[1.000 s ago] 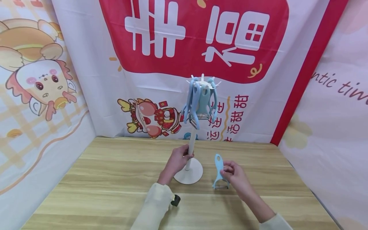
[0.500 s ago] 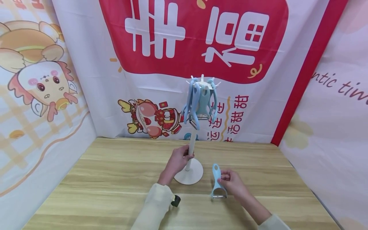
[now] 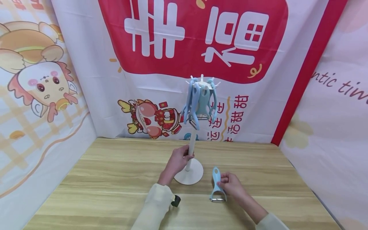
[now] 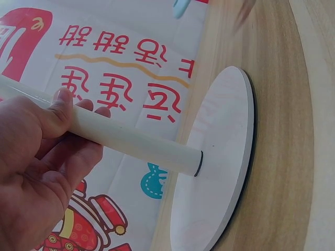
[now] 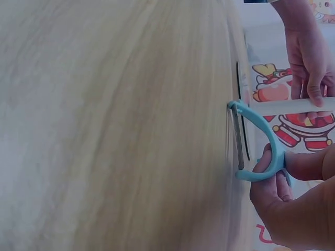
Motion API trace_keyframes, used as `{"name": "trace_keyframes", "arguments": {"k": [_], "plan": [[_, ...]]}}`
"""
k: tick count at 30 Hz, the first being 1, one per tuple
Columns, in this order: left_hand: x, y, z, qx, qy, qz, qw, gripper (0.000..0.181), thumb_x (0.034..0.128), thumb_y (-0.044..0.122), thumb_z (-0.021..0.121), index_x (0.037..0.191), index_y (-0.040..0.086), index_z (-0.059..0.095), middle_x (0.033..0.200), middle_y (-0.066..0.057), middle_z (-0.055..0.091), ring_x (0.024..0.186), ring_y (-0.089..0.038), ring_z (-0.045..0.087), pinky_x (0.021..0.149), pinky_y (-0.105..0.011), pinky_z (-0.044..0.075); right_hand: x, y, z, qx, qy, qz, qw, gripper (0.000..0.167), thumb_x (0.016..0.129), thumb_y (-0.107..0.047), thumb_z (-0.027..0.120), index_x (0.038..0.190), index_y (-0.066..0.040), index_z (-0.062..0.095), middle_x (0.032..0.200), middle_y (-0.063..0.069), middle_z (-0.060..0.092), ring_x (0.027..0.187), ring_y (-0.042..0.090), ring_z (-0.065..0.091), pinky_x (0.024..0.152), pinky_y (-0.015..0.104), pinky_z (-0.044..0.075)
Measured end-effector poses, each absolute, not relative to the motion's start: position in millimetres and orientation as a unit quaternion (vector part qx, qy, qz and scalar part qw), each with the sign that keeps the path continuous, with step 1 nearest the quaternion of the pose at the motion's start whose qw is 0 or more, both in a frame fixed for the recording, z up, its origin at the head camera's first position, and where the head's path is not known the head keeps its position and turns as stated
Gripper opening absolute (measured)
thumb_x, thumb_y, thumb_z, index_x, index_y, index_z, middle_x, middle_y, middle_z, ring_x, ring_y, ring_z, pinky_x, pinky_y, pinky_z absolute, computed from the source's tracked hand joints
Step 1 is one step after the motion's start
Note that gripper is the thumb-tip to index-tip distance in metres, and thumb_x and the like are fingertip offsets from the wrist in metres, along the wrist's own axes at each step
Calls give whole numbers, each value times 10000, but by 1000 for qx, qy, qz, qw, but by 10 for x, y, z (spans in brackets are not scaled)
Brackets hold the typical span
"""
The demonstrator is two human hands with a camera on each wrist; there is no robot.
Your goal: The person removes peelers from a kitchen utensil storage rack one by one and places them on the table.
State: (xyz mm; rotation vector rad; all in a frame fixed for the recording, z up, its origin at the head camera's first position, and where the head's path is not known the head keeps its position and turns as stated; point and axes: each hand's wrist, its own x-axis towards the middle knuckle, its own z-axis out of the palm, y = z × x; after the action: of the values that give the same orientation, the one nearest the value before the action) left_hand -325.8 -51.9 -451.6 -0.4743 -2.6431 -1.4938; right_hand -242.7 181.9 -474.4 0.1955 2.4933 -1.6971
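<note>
My left hand (image 3: 177, 160) grips the white pole of a round-based stand (image 3: 193, 177); in the left wrist view the thumb and fingers wrap the pole (image 4: 133, 137) above its base. Several blue and green-blue peelers (image 3: 204, 100) hang from the prongs at the stand's top. To the right of the base, my right hand (image 3: 232, 185) pinches a light blue peeler (image 3: 216, 179) by its handle, blade end toward me. The right wrist view shows this peeler's forked head and metal blade (image 5: 238, 137) close to the tabletop; whether it touches is hard to tell.
The stand and hands are over a wood-grain table (image 3: 115, 179). Printed cloth hangs behind it (image 3: 161, 83) and along both sides. A small black object (image 3: 175, 201) sits at the left sleeve's cuff.
My right hand has moved the light blue peeler toward me and lower, slightly to the left. The left hand and the stand have stayed in place.
</note>
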Motion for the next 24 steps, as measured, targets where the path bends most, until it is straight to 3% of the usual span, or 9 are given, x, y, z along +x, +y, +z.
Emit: {"name": "trace_keyframes", "arguments": {"k": [8, 24], "plan": [[-3248, -523, -4511, -154, -858, -488, 35, 109, 969, 122, 639, 1071, 155, 660, 1033, -24, 723, 1085, -239, 695, 978, -482, 569, -2439, 1827, -4798, 64, 851, -519, 53, 307, 869, 61, 664, 1153, 118, 561, 905, 148, 683, 781, 163, 621, 639, 248, 543], [-3254, -516, -4514, -150, -858, -490, 33, 107, 972, 129, 637, 1071, 162, 661, 1043, -24, 722, 1092, -243, 692, 983, -490, 565, -2438, 1803, -4861, 32, 887, -460, 31, 343, 835, 41, 710, 1155, 102, 603, 873, 93, 708, 790, 150, 626, 678, 264, 520]]}}
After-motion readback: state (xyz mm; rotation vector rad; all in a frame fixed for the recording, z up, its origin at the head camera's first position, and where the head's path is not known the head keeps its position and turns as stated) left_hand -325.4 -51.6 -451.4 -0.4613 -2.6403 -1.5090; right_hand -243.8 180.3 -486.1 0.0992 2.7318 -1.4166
